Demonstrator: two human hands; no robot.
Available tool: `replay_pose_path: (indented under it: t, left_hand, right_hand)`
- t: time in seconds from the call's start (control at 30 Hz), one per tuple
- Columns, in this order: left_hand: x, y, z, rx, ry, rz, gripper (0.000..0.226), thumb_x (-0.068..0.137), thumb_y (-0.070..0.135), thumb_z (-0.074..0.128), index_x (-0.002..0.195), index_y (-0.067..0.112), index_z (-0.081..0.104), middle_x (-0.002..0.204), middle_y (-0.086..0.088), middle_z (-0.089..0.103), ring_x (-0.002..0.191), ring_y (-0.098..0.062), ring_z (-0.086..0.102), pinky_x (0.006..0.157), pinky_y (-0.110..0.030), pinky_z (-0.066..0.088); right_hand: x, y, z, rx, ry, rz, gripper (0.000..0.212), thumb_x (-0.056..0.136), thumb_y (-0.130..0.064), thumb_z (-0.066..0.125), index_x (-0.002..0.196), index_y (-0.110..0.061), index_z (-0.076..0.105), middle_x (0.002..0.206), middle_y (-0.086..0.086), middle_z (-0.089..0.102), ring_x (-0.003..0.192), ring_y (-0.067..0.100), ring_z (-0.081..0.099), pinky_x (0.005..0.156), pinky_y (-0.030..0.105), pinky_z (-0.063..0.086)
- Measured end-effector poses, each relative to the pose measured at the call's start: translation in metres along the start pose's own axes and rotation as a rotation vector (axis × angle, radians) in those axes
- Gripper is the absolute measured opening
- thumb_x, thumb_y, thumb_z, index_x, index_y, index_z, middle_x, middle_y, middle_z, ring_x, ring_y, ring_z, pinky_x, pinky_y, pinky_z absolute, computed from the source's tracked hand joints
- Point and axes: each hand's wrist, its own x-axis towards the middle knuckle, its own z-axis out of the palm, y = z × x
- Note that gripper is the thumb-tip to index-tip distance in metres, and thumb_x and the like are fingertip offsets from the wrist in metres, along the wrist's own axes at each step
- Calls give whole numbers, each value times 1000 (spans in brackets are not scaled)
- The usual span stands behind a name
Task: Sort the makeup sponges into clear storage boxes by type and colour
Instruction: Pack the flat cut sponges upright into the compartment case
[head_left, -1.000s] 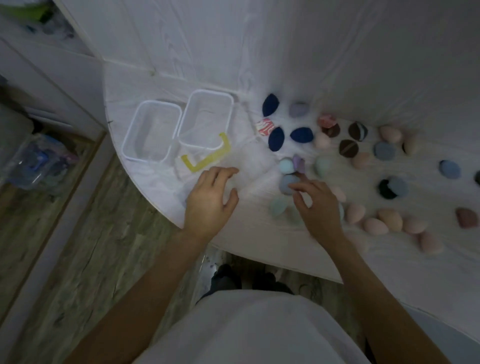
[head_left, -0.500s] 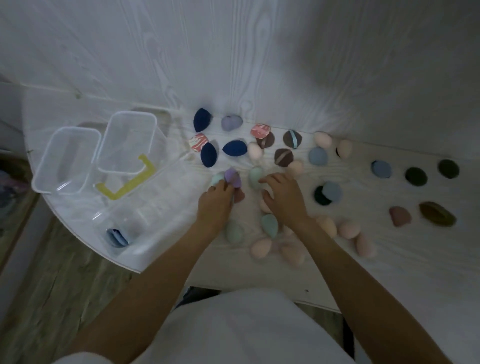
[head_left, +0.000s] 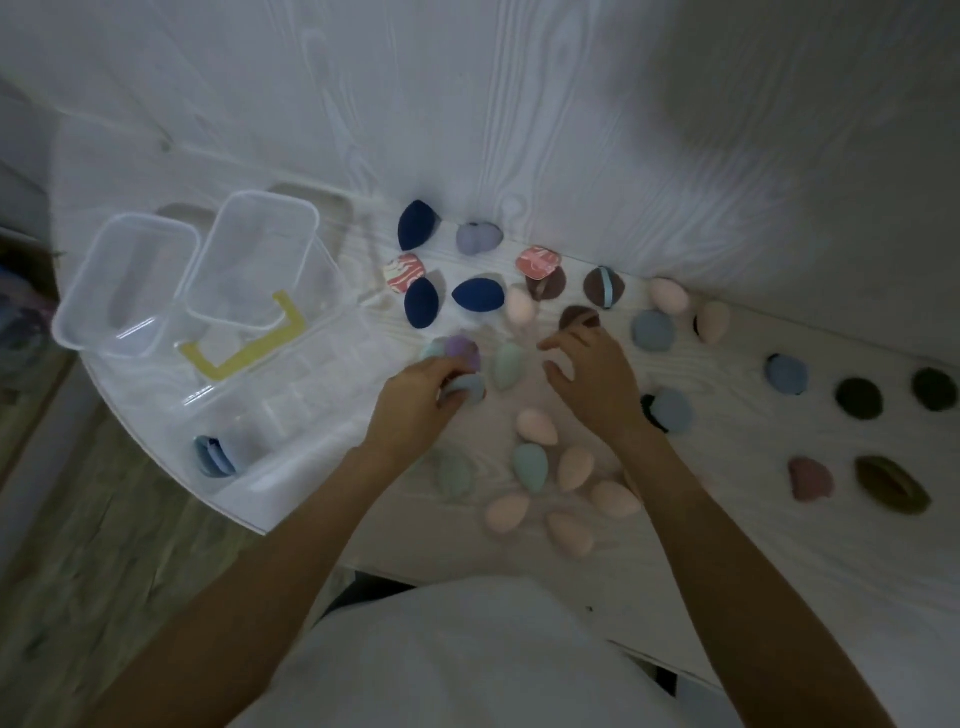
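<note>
**Left hand on a pale blue sponge, right hand hovering loose**

The left hand has its fingers curled round a pale blue sponge, which sits at the fingertips, low on the table. Just beyond that grip lie a purple sponge and a mint sponge. The right hand is beside it, fingers bent and spread, holding nothing; whether they touch the table cannot be told. A brown puff lies just past its fingertips. Peach egg-shaped sponges are scattered between the two forearms. To the left stand two clear boxes, with a third clear box nearer the table edge holding a blue puff. Navy sponges lie farther back.
</note>
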Motion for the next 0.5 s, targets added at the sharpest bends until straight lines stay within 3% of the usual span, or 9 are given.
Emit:
replay_pose_path:
  t: [0.1,0.2,0.27,0.37,0.43,0.5]
  left_hand:
    - [5,15,6,-74,12,12,21,83,12,67,103,15,66,100,1,68,79,-10,59,68,-19,43]
    - [8,24,12,-149,-11,-15,23,83,9,66,105,14,66,105,0,66,79,-6,57,71,-3,39]
    - [9,27,13,-148,-19,-14,23,82,7,66,104,13,67,102,-1,67,76,-4,55,70,1,36]
    - [6,29,11,-158,-27,5,22,82,9,66,104,14,67,98,0,67,75,-4,56,69,0,36]
    - [1,29,6,-176,-22,2,22,82,11,67,104,15,66,99,2,68,79,-8,60,72,-5,41]
    - [-8,30,-4,-194,-16,34,18,82,14,67,99,14,64,96,4,67,81,-12,62,73,-22,51]
  right_hand:
    - [-40,29,-14,-110,140,342,30,81,-12,55,109,-10,64,113,15,60,97,38,53,80,42,43]
    - [-69,58,-20,-62,-56,703,46,90,-19,54,135,-19,45,144,16,35,124,38,37,99,46,35]
    - [-77,68,-21,-9,-103,692,48,92,-25,55,138,-20,42,142,15,39,124,34,39,100,41,34]
    - [-82,64,-28,-8,10,631,40,94,-17,51,134,-12,48,134,14,52,116,30,49,96,34,37]
    - [-82,48,-36,-22,132,571,35,96,-10,46,131,-7,49,118,18,61,97,29,59,79,33,43]
    - [-79,22,-41,-15,223,493,28,96,-9,45,122,-1,51,91,20,65,68,26,55,58,30,35]
